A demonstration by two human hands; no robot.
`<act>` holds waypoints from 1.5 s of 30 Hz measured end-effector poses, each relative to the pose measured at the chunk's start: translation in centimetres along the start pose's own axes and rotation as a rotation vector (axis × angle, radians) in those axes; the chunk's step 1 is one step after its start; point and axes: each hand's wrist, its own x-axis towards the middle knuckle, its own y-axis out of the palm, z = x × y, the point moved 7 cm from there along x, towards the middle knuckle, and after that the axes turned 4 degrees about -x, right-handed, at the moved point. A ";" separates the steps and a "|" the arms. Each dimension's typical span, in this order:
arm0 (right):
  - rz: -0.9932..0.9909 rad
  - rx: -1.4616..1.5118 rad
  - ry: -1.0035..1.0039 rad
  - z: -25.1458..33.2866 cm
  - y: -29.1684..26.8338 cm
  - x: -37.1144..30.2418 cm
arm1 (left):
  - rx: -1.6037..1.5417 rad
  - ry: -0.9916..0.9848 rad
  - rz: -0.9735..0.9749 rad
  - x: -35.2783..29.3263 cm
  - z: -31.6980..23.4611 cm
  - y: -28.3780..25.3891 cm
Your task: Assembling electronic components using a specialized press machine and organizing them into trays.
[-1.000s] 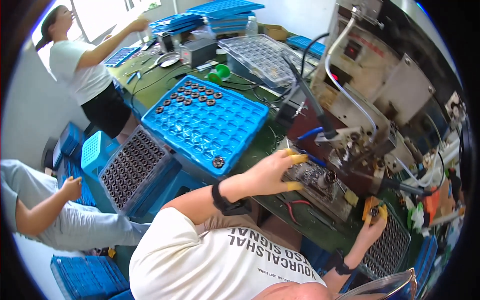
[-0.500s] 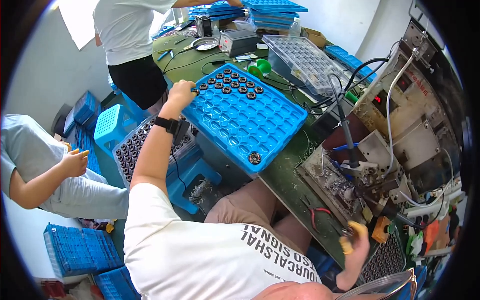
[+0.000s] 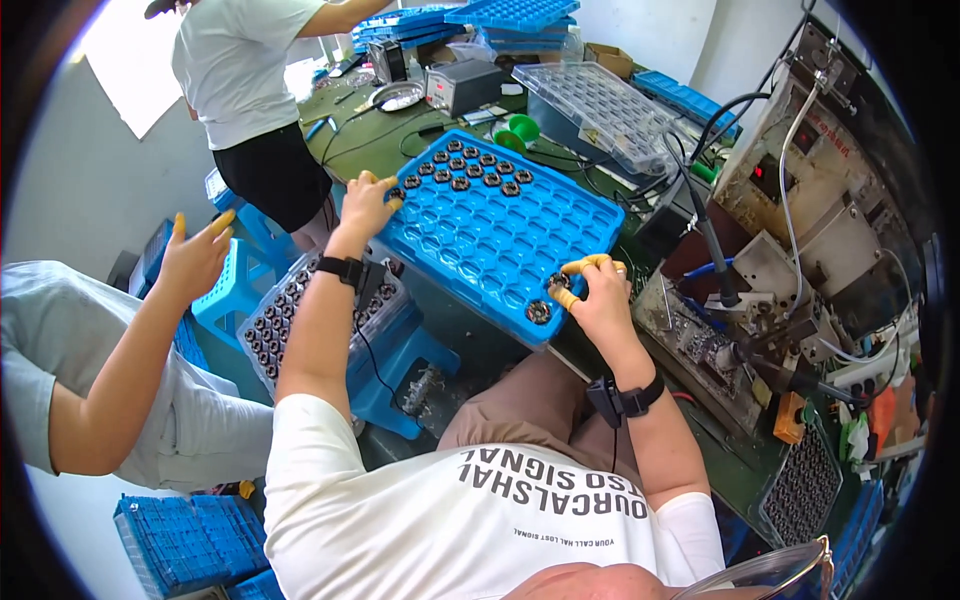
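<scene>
A blue tray (image 3: 480,245) with rows of round pockets lies tilted across the table's near edge. Several small dark ring-shaped parts, which look like motor stators (image 3: 460,184), fill pockets at its far left; another stator (image 3: 538,313) sits in the near right corner. My left hand (image 3: 366,212) is at the tray's left corner, fingertips closed on a stator (image 3: 397,194) by the rim. With yellow-covered fingertips, my right hand (image 3: 602,295) pinches a stator (image 3: 559,281) over the pockets near the right corner. Both wrists wear black bands.
Left of the tray, a clear box (image 3: 283,325) of stators rests on a blue stool (image 3: 395,385). A soiled machine (image 3: 740,330) stands to the right, with a full tray (image 3: 803,485) below. Two co-workers stand nearby, one close on the left (image 3: 125,390). Green solder spools (image 3: 516,134) lie behind.
My right hand has come from beside the machine to the tray's near right corner, bringing a stator. My left hand stays at the left corner. The left co-worker's hand has risen.
</scene>
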 end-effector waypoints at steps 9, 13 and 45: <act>0.061 -0.072 0.068 0.5 0.4 -0.1 | -0.155 -0.015 -0.020 0.4 0.3 -1.2; -0.022 -0.025 0.040 0.9 -1.2 -0.9 | -0.311 0.066 -0.186 -0.9 -1.9 -2.9; -0.534 -0.186 0.364 -11.1 -17.3 -26.5 | -1.035 0.371 0.089 -10.4 -24.2 -1.6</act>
